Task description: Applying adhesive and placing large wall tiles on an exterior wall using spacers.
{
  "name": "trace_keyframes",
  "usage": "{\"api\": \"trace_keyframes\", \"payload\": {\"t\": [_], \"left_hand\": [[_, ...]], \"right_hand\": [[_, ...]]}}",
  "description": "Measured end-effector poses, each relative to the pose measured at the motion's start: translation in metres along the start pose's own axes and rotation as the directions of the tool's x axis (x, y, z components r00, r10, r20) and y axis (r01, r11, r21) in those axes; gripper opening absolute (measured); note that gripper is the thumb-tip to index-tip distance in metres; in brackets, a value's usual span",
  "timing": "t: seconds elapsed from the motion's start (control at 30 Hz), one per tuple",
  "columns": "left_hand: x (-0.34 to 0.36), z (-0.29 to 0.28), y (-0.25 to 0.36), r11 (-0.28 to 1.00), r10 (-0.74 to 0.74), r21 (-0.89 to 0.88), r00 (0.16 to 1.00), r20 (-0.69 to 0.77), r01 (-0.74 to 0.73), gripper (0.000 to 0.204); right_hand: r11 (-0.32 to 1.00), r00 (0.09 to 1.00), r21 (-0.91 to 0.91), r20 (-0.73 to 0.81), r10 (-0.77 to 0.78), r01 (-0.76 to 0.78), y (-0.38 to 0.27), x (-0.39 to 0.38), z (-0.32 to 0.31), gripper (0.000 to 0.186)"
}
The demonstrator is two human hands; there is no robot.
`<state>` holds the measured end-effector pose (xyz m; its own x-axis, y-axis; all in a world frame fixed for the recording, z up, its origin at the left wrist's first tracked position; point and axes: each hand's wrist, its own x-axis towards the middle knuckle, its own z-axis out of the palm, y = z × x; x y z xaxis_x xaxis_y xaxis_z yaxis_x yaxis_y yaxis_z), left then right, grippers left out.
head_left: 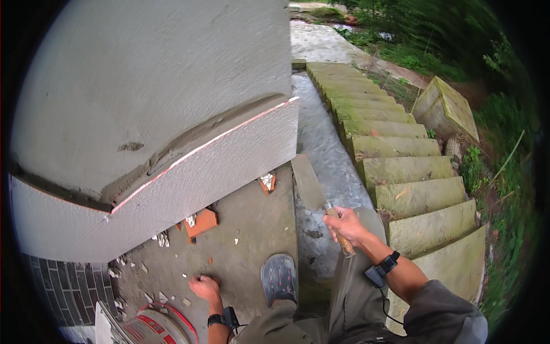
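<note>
My right hand (346, 226) is closed around the wooden handle of a trowel (309, 182), its flat, mortar-grey blade angled up toward the low end of the panel. My left hand (205, 288) hangs over the floor near a bucket, fingers curled in, with nothing seen in them. In front of me, light grey textured panels (229, 166) run along the base of a grey plastered wall (154, 69). Wet dark mortar (189, 137) fills the ledge behind the panels' reddish top edge.
Mossy concrete steps (409, 166) climb along my right. Orange brick pieces (201, 222) and white shards litter the concrete floor. A red-and-white labelled bucket (154, 327) stands at lower left, beside dark brick-pattern tiles (66, 284). My shoe (279, 278) is near the slab's edge.
</note>
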<state>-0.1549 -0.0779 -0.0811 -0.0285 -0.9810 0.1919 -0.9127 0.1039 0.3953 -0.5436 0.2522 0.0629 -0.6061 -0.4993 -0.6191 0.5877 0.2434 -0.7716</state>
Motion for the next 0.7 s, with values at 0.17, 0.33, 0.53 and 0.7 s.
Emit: {"api": "trace_keyframes", "payload": {"t": [0.17,0.33,0.53,0.7], "left_hand": [[0.003,0.002,-0.001,1.000,-0.008,0.026,1.000,0.018,0.007,0.016],[0.003,-0.005,0.005,0.998,-0.028,0.049,0.999,0.040,0.026,0.017],[-0.005,-0.009,0.012,0.998,-0.039,0.049,0.992,0.119,0.033,0.021],[-0.014,0.011,0.012,0.999,-0.042,0.037,0.996,0.077,0.039,0.022]], "right_hand": [[0.999,1.000,0.035,0.001,-0.005,0.005,0.009,-0.005,0.018,0.020],[0.999,0.995,0.032,0.100,-0.027,0.024,0.015,-0.010,0.043,0.021],[0.995,0.997,-0.101,0.079,-0.014,0.022,0.018,-0.016,0.038,0.021],[0.991,0.996,-0.109,0.028,0.087,-0.084,0.006,-0.029,-0.003,0.020]]}}
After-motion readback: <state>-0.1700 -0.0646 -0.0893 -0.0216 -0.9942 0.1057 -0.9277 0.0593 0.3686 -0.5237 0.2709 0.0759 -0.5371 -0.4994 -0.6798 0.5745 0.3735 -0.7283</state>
